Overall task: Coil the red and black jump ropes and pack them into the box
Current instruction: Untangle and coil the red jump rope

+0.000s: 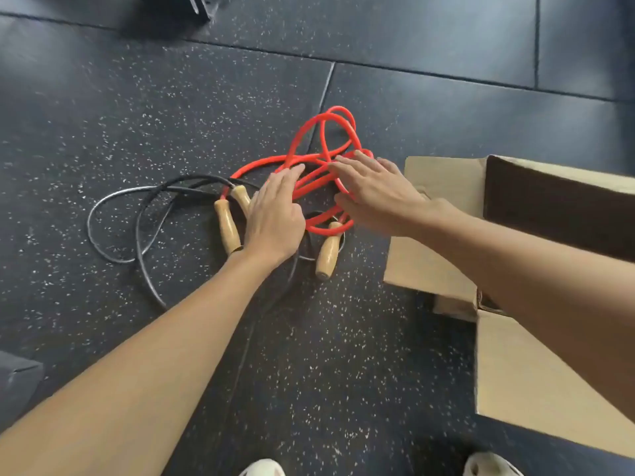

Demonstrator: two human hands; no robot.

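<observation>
A red jump rope point(323, 132) lies in a loose tangle on the dark speckled floor, with wooden handles point(227, 225) at its left and a third wooden handle point(329, 250) near the middle. A black jump rope point(113, 201) loops out to the left and partly under the red one. My left hand point(275, 214) reaches over the red loops beside the two left handles, fingers straight. My right hand point(374, 190) lies flat on the red tangle, fingers spread. An open cardboard box point(443, 187) stands at the right, its inside partly hidden by my right arm.
Rubber floor tiles with seams run across the view. A dark object point(171, 8) sits at the top left, and a grey edge point(17, 376) shows at the lower left. Two white shoes point(491, 465) peek in at the bottom.
</observation>
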